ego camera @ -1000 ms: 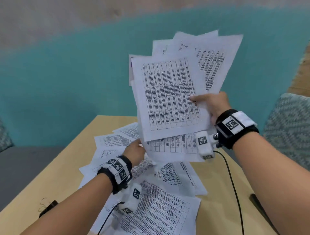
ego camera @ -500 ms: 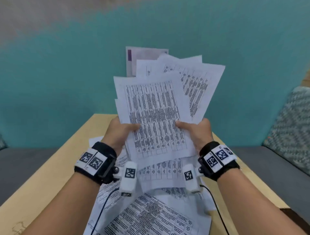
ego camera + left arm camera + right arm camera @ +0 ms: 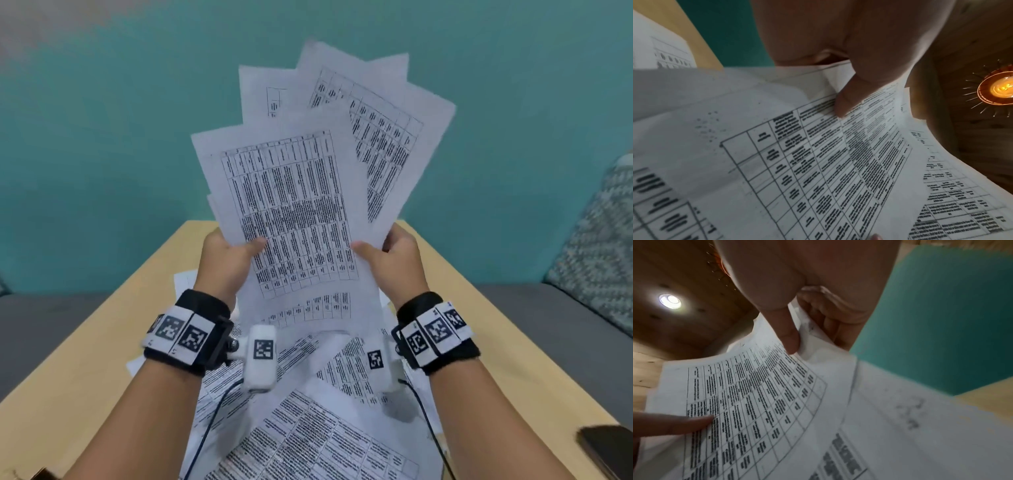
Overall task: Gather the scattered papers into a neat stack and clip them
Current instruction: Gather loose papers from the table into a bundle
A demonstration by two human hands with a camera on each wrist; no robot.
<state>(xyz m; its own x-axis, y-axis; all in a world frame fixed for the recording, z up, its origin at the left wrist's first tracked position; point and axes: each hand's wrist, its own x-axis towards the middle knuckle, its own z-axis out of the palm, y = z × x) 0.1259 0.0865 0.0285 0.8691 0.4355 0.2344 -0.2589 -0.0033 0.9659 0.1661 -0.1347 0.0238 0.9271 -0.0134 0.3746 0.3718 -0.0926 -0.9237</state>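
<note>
White papers [image 3: 294, 219] fan out unevenly above the table [image 3: 102, 342], pinched at their lower edges by the left hand [image 3: 224, 262] and right hand [image 3: 399, 262], so loosening both grips slightly and tapping the bottom edges on the table should square them.

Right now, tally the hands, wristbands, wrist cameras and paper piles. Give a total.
Hands: 2, left hand and right hand, both gripping the held fan
Wristbands: 2
Wrist cameras: 2
Paper piles: 2, the held fan and the loose sheets on the table
Total: 8
</note>
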